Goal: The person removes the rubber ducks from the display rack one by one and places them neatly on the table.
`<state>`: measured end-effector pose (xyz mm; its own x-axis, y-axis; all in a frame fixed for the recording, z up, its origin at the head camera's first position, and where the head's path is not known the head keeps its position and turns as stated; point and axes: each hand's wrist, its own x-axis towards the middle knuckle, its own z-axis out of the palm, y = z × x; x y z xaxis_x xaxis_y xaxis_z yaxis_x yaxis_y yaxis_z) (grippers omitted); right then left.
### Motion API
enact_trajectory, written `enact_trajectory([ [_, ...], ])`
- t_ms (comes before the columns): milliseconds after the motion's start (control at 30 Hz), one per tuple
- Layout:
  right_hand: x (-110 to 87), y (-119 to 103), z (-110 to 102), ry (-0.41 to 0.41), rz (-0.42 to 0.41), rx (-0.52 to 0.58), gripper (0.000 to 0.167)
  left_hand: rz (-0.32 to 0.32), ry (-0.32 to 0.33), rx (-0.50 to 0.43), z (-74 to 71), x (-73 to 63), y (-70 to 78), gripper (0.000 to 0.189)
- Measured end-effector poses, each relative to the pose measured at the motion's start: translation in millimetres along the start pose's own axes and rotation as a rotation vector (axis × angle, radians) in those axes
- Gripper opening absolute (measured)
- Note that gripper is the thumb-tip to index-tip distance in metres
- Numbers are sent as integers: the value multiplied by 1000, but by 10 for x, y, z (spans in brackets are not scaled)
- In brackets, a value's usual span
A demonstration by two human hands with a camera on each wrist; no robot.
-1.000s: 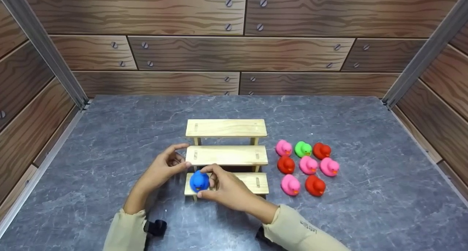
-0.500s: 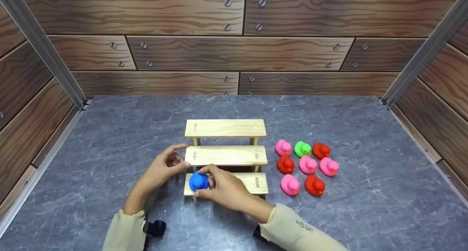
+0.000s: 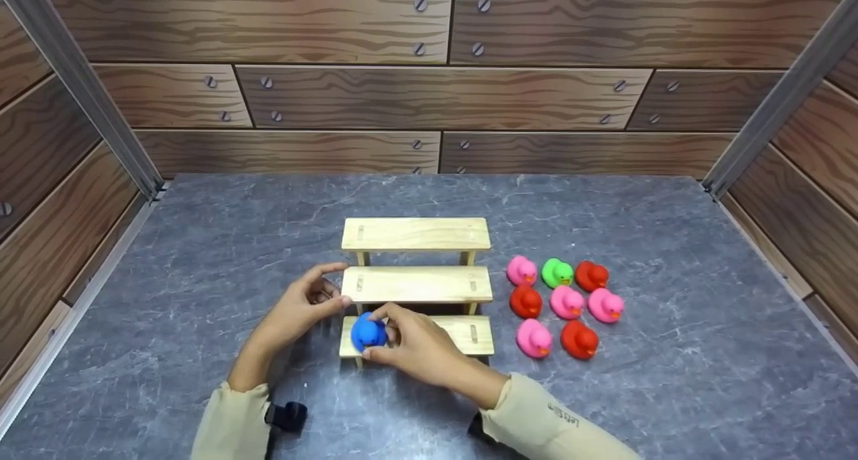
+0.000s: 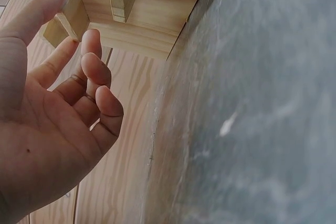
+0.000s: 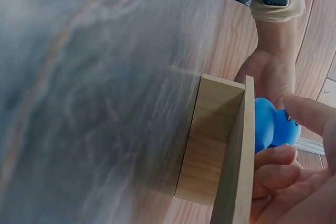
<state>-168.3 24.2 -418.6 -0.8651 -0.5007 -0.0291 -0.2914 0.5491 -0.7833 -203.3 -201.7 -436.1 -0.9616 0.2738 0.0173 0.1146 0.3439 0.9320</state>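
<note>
A wooden three-step stand (image 3: pixel 415 283) stands in the middle of the table. My left hand (image 3: pixel 295 309) holds the left end of its middle step between thumb and index finger; the other fingers curl loosely, seen in the left wrist view. On the left end of the lowest step sits a blue rubber duck (image 3: pixel 368 332). My right hand (image 3: pixel 419 346) pinches this duck from its right side with thumb and fingers. In the right wrist view the blue duck (image 5: pixel 269 124) rests against the step's board, partly hidden by the fingers.
Right of the stand are several rubber ducks in loose rows: pink ones (image 3: pixel 534 339), red ones (image 3: pixel 580 340) and a green one (image 3: pixel 557 273). Wood-patterned walls (image 3: pixel 429 98) enclose the grey marbled table (image 3: pixel 234 218) at the back and sides.
The blue duck's head appears turned slightly on the lowest step. Both hands stay in nearly the same places.
</note>
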Motion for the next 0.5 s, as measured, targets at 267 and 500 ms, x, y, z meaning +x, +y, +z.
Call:
enact_trajectory([
  [267,-85,-21,-104,-14,-24,57,39,-3,8,-4,8,13,0,58],
  [500,-191,-6,-205,-26,-61,76,36,12,4,-18,4,15,-24,57],
])
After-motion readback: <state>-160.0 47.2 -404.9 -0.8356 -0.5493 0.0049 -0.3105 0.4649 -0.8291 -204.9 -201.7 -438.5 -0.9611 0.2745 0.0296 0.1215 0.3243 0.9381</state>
